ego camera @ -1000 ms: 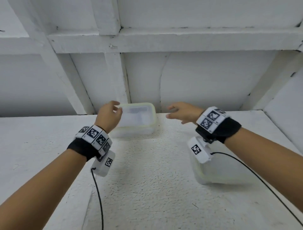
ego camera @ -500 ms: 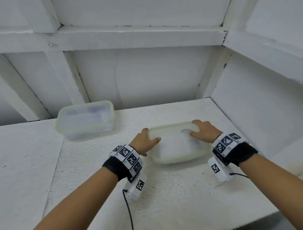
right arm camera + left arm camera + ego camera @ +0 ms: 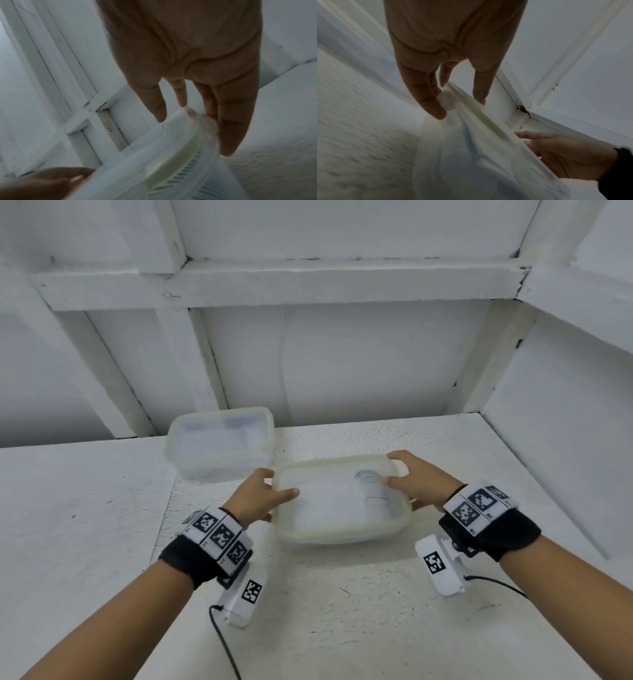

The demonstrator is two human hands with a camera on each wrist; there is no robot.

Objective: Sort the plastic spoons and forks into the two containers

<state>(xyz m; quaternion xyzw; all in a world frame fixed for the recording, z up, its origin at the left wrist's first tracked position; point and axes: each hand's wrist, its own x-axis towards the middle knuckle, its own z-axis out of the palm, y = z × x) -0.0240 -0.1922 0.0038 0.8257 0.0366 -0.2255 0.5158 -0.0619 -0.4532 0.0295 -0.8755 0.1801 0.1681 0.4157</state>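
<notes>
Two clear plastic containers with pale green rims stand on the white shelf. The far container [image 3: 219, 446] sits near the back wall. I hold the near container [image 3: 342, 508] [image 3: 471, 162] [image 3: 163, 175] by its two short sides. My left hand [image 3: 265, 496] [image 3: 458, 104] pinches its left rim, thumb inside and fingers outside. My right hand [image 3: 411, 484] [image 3: 193, 135] pinches the right rim next to a barcode label [image 3: 375, 491]. No spoon or fork shows clearly; the far container's contents are blurred.
The rough white shelf [image 3: 342, 628] ends at a back wall [image 3: 342, 364] and at a side wall [image 3: 565, 440] on the right. A smoother white surface [image 3: 68, 525] adjoins it on the left. Cables trail from both wrist cameras.
Both hands left the far container and took hold of the near one. Since half a second ago the near container has slid left, closer to the far one.
</notes>
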